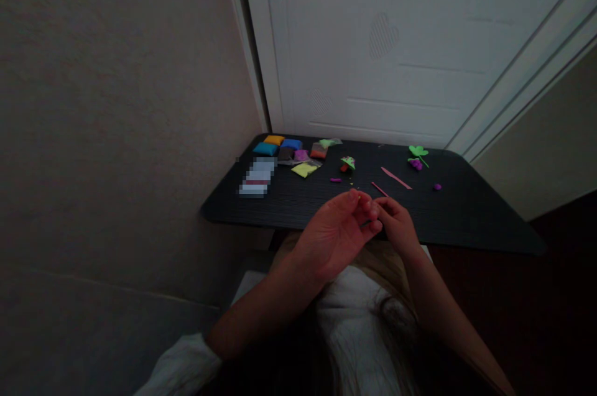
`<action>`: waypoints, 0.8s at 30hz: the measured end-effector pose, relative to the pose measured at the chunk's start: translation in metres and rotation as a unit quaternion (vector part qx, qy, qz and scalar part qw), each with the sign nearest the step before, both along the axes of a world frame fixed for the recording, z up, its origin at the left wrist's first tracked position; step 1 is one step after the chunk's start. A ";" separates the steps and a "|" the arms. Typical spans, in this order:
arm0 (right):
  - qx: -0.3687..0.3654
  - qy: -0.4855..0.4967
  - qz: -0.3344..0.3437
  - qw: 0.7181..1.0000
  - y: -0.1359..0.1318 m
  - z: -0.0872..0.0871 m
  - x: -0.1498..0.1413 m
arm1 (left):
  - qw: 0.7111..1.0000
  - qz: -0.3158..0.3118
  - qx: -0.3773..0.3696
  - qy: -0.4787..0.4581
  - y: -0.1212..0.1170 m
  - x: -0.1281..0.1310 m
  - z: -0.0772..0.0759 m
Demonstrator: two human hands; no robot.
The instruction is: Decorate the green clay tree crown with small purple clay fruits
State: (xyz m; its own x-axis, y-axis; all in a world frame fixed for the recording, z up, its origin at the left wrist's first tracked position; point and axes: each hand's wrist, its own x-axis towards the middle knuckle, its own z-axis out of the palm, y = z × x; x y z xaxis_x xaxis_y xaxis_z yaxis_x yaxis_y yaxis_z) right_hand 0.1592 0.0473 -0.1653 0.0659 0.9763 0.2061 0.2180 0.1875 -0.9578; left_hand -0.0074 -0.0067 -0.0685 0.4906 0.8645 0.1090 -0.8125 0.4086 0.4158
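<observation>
Now the left hand (329,237) and right hand (400,227) meet at the fingertips, lower centre; any grip, can't tell. Just beyond, the pink stick (379,189) slants down toward the right.

The table (443,216) is showing a dark, matt, finely grained surface; clear plastic is wrapping the yellow packet (305,170); the wall (140,104) is looking matt and slightly rough.

A pale door (373,41) with striped heart shapes (384,35) stands behind the dark tabletop (261,212), beside a textured wall (116,104).
</observation>
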 end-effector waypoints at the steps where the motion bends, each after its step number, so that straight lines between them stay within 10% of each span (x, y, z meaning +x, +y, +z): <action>1: 0.000 0.001 0.000 1.000 0.000 0.000 0.000 | 1.000 0.000 0.006 0.003 0.000 0.000 0.000; 24: 0.004 -0.024 0.010 1.000 0.001 0.000 0.001 | 0.995 0.063 0.056 0.045 0.002 0.001 0.001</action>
State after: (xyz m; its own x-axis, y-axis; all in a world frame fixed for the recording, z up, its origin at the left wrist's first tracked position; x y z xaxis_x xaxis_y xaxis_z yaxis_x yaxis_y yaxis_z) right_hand 0.1598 0.0488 -0.1654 0.0353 0.9757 0.2163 0.2601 0.2000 -0.9447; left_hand -0.0065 -0.0049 -0.0678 0.3907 0.9047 0.1697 -0.8120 0.2519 0.5265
